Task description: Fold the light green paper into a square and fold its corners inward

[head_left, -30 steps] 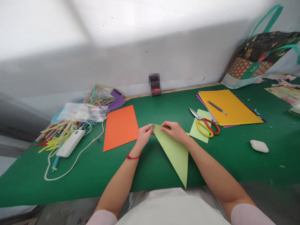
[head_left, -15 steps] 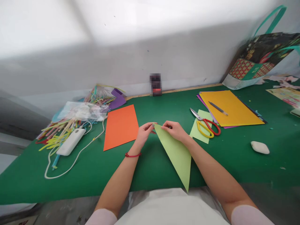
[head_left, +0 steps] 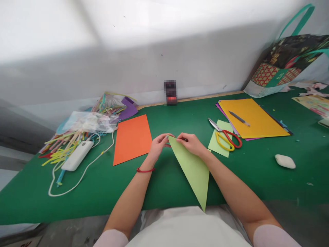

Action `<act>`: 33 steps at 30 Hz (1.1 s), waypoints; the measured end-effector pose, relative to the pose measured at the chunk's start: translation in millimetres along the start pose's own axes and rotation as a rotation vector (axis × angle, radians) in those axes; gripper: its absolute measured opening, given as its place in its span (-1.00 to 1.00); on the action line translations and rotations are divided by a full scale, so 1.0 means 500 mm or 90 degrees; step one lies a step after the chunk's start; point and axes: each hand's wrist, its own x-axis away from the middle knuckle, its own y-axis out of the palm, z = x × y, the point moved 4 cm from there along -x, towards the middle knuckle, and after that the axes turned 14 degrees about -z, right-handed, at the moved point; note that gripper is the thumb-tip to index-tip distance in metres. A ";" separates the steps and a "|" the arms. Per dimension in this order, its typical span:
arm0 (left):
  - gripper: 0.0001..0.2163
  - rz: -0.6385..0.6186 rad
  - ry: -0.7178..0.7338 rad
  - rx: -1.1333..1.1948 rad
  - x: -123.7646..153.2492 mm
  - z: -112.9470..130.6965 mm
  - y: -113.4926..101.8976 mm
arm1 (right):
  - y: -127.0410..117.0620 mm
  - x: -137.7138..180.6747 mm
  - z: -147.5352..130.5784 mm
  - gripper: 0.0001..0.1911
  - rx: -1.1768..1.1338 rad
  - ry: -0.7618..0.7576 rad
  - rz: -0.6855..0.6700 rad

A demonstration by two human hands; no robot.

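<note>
A light green sheet of paper (head_left: 194,168), folded into a triangle, is held above the green table with its lower point near my shirt. At its upper left corner, my left hand (head_left: 159,144) pinches the paper between thumb and fingers. Just to the right, my right hand (head_left: 189,142) grips the top edge, its fingers curled and partly hiding the paper. Scissors (head_left: 226,137) with one yellow and one red handle lie right of my hands, on top of a smaller light green paper piece (head_left: 216,145). An orange sheet (head_left: 132,140) lies flat to the left.
Yellow and purple sheets form a stack (head_left: 264,120) with a pen (head_left: 239,118) on it. At left are a white power bank (head_left: 78,156) with its cable and a heap of coloured strips (head_left: 77,135). A white case (head_left: 285,161) lies right; a bag (head_left: 275,75) stands behind.
Almost nothing differs. Both hands keep their grip on the folded green paper, whose lower point has shifted very slightly left.
</note>
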 end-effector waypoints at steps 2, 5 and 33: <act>-0.63 -0.010 -0.010 0.009 0.001 0.001 0.004 | 0.000 0.000 0.000 -0.80 0.000 -0.002 0.003; -0.61 -0.011 -0.018 0.010 0.002 0.001 0.006 | 0.001 -0.001 0.000 -0.80 -0.005 -0.003 0.003; -0.62 0.090 0.001 0.075 -0.001 -0.001 -0.002 | -0.002 0.001 -0.004 -0.81 0.014 -0.007 -0.021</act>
